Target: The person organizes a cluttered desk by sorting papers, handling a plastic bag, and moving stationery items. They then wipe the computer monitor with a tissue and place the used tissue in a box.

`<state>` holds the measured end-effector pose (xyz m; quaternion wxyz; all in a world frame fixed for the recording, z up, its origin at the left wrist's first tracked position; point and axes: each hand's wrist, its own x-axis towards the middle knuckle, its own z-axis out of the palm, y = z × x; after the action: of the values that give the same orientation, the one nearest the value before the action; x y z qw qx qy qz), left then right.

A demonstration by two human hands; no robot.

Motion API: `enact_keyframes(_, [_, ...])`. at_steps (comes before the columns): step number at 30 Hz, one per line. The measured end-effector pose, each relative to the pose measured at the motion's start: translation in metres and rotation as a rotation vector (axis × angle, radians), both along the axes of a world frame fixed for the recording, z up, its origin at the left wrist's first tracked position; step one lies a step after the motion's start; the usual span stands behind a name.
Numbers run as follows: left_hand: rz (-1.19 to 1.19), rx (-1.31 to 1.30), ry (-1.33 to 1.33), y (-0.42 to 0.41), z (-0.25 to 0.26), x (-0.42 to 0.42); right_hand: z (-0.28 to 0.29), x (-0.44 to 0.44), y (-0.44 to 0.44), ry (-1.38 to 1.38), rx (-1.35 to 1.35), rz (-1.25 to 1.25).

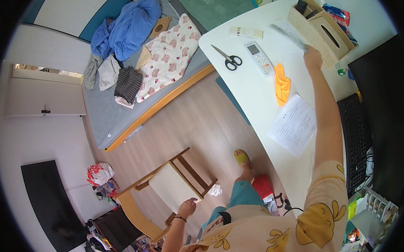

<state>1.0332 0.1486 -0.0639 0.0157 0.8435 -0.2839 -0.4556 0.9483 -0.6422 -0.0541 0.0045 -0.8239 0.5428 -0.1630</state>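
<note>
Reaching over the white desk [258,88], my right hand [313,59] grips a thin greyish item [289,35], blurred so its kind is unclear. That item lies close to a beige tissue-box organizer [318,33]. Nearer me on the desktop are a white air-conditioner remote [259,59], a crumpled orange cloth [282,85] and a sheet of paper [294,124] bearing writing. Black-handled scissors [231,61] and a cream remote [246,32] rest toward the far end. My left hand [186,208] hangs loosely curled above a wooden chair [175,186], with nothing visible in it.
A black keyboard [353,144] and a dark monitor [385,101] line the desk's right side. Across the floor [175,121] is a bed [101,120] with a blue quilt [124,29] and folded clothes. A red item [263,185] is by my leg.
</note>
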Motion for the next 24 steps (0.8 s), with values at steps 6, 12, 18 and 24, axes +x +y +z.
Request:
enact_keyframes(6, [-0.059,-0.045,-0.029,-0.004,-0.006,0.006,0.065,-0.053,-0.007,-0.629,0.550,0.004])
enact_keyframes(12, [-0.240,-0.229,-0.077,-0.081,-0.001,0.022,0.098,-0.104,0.037,-0.914,0.846,-0.152])
enact_keyframes(18, [0.040,-0.689,0.383,-0.278,0.043,0.016,0.150,-0.111,0.138,-0.464,0.419,0.121])
enact_keyframes(24, [0.776,-1.035,1.486,-0.433,0.130,-0.015,0.191,-0.107,0.257,-0.195,0.082,0.767])
